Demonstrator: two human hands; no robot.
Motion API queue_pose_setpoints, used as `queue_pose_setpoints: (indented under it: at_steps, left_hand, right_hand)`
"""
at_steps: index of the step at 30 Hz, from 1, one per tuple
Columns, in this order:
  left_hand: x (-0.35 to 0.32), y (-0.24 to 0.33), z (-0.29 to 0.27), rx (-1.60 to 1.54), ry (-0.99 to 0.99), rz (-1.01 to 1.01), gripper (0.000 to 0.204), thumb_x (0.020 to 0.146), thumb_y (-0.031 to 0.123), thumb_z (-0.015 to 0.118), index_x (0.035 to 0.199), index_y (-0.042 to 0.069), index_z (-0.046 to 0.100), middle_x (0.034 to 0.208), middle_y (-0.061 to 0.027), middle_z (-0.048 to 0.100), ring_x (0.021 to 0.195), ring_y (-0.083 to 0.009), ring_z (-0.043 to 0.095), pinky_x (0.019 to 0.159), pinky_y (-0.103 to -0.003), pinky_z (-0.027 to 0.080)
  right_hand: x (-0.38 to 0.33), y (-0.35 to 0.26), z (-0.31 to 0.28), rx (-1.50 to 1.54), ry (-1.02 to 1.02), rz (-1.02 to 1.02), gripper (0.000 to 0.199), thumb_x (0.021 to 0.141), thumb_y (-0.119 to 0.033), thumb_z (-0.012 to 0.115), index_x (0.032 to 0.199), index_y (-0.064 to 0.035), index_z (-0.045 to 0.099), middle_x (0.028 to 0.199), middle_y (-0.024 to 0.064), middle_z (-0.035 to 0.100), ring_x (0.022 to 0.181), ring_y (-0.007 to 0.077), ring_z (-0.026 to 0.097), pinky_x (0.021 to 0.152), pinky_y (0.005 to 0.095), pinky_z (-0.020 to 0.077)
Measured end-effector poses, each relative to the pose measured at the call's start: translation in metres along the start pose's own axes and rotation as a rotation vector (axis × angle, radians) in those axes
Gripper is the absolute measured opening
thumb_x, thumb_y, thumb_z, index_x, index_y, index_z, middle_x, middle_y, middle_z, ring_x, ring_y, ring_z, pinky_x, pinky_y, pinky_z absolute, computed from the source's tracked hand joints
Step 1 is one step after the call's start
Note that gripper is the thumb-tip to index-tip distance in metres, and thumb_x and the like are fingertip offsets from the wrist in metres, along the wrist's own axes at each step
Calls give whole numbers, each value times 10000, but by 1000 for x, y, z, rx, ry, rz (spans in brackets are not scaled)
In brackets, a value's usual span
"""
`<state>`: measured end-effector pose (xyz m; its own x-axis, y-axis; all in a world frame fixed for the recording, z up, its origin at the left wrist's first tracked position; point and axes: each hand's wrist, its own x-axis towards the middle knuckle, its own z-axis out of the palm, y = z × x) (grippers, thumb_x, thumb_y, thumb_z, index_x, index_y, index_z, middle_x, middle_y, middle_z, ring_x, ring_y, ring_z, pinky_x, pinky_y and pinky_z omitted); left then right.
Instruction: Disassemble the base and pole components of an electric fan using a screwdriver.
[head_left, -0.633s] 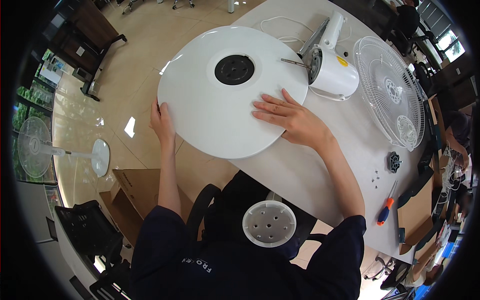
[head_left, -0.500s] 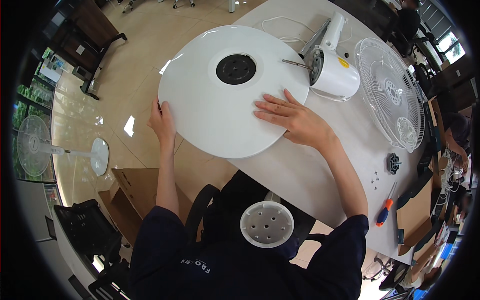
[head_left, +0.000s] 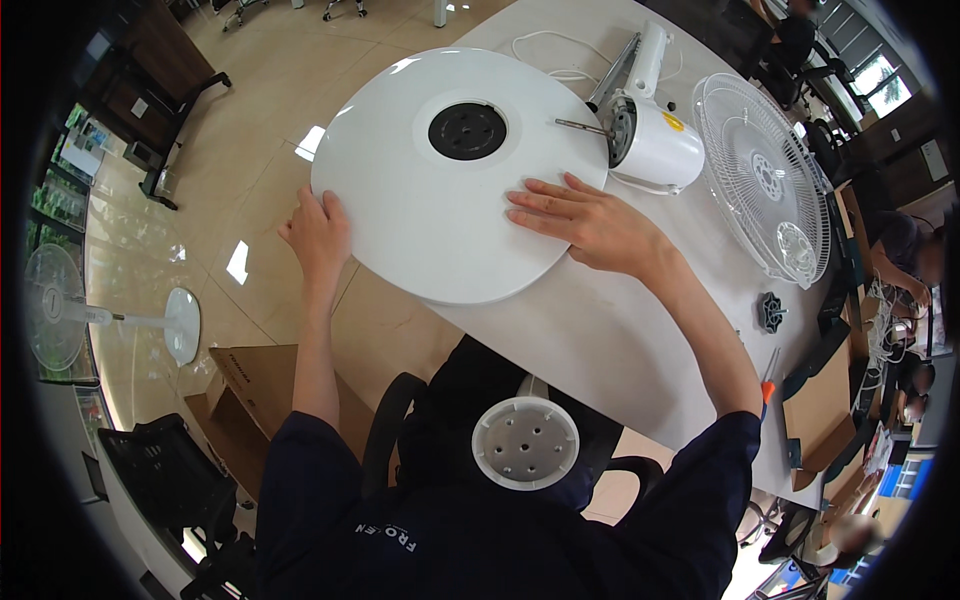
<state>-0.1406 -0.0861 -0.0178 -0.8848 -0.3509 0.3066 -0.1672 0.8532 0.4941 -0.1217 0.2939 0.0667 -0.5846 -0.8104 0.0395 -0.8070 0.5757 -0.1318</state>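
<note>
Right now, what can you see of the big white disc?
The big white disc is round, smooth and glossy, apparently plastic, with a pale ring around its dark round centre. Its broad side faces up, partly over the table and jutting past the table's left edge; any slight tilt is hard to judge. The left hand is at its left rim; the right hand lies across its lower right part. A metal shaft overlaps its right side; contact is unclear.
</note>
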Motion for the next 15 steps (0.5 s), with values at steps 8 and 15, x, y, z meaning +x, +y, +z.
queue_pose_setpoints:
  at_steps: [8, 15]
  left_hand:
    - [16, 0, -22, 135, -173, 83, 409, 1014, 370, 408, 1107, -11, 524, 794, -203, 690, 807, -392, 666, 891, -479, 407]
    - [-116, 27, -113, -628, -513, 478, 745, 832, 302, 765, 1418, -39, 455, 1186, -169, 594, 1122, -341, 573, 952, -443, 465]
  right_hand:
    - [-28, -51, -32, 84, 34, 241, 760, 807, -28, 694, 1507, -174, 435, 1553, 72, 438, 1422, 299, 421, 1203, 489, 318]
    - [-146, -167, 2, 829, 325, 523, 850, 744, 27, 687, 1531, -38, 371, 1522, 178, 464, 1434, 331, 417, 1191, 436, 315]
